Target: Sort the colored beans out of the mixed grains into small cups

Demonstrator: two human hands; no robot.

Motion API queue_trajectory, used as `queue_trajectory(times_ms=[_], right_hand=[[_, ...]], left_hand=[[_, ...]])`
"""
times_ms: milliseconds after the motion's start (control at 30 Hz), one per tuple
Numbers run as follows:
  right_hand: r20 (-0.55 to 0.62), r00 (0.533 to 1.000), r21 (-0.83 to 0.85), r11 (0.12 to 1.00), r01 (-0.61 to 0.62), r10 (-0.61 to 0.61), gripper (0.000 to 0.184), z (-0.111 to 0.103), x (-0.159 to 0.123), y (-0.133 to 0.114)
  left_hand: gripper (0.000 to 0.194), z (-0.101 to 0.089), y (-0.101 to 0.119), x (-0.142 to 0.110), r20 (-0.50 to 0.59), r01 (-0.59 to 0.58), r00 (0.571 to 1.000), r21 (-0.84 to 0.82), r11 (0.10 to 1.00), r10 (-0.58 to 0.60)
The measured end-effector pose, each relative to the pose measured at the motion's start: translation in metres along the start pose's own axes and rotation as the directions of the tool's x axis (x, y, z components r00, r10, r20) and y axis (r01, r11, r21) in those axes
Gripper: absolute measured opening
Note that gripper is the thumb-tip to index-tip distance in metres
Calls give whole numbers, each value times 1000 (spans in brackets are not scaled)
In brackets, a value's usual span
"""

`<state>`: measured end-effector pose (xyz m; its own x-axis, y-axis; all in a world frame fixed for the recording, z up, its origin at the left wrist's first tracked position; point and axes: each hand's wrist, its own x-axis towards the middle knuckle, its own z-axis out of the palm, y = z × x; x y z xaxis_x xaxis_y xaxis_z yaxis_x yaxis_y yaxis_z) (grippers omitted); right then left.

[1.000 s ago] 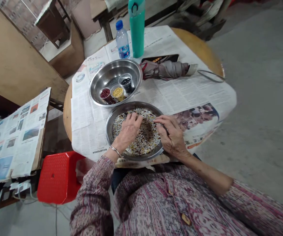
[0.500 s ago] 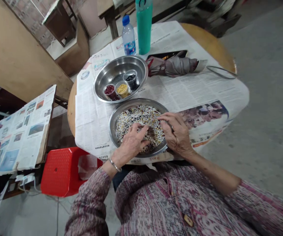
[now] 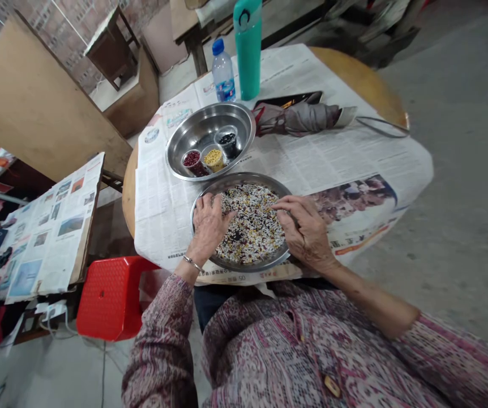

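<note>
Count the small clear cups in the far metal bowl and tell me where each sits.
3. The red-filled cup is at left, the yellow-filled cup in the middle, the black-filled cup at right, farther back. None seems hidden in the far bowl.

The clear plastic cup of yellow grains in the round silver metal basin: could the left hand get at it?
Probably yes: the left hand looks unladen and fairly near, and nothing covers the cup. It would just have to pass over the near rim of the basin.
</note>
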<state>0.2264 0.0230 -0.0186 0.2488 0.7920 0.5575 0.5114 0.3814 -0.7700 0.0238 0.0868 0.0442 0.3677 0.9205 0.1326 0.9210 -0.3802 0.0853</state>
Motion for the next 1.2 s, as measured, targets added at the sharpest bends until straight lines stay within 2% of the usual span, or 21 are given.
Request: queue_trajectory(times_ms=[67, 200, 267, 400, 533, 633, 700, 867, 1000, 1100, 1200], right_hand=[[4, 1000, 0, 1000, -5, 5, 22, 0, 0, 0], [21, 1000, -5, 1000, -12, 12, 22, -1, 0, 0], [17, 1000, -3, 1000, -8, 8, 22, 0, 0, 0], [4, 1000, -5, 1000, -4, 4, 23, 1, -1, 2], [0, 1000, -17, 999, 28, -28, 22, 1, -1, 3], [4, 999, -28, 998, 48, -48, 20, 0, -1, 4], [4, 999, -30, 998, 50, -50, 20, 0, -1, 5], [-10, 999, -27, 998, 50, -51, 21, 2, -2, 8], [-18, 998, -19, 998, 55, -55, 21, 2, -1, 8], [-13, 999, -19, 999, 47, -48, 20, 2, -1, 7], [-16, 999, -27, 999, 43, -43, 20, 1, -1, 5]], left_hand=[[48, 4, -1, -1, 27, 35, 999, -2, 999, -35], [23, 14, 6, 5, 82, 91, 993, -158, 983, -79], [21, 16, 13, 6, 103, 69, 994, -263, 962, -43], [20, 14, 30, -8, 115, -61, 987, -397, 916, 116], [20, 9, 45, -34, 146, -195, 948, -440, 877, 284], [23, 8, 51, -41, 155, -338, 892, -394, 855, 424], [26, 10, 51, -35, 149, -402, 877, -295, 867, 457], [33, 18, 44, -3, 93, -406, 906, -88, 910, 413], [32, 16, 28, 14, 125, -292, 948, -24, 956, 293], [34, 7, 11, 12, 137, -171, 976, -12, 985, 171], [34, -4, -3, -3, 117, -82, 989, -34, 996, 85]])
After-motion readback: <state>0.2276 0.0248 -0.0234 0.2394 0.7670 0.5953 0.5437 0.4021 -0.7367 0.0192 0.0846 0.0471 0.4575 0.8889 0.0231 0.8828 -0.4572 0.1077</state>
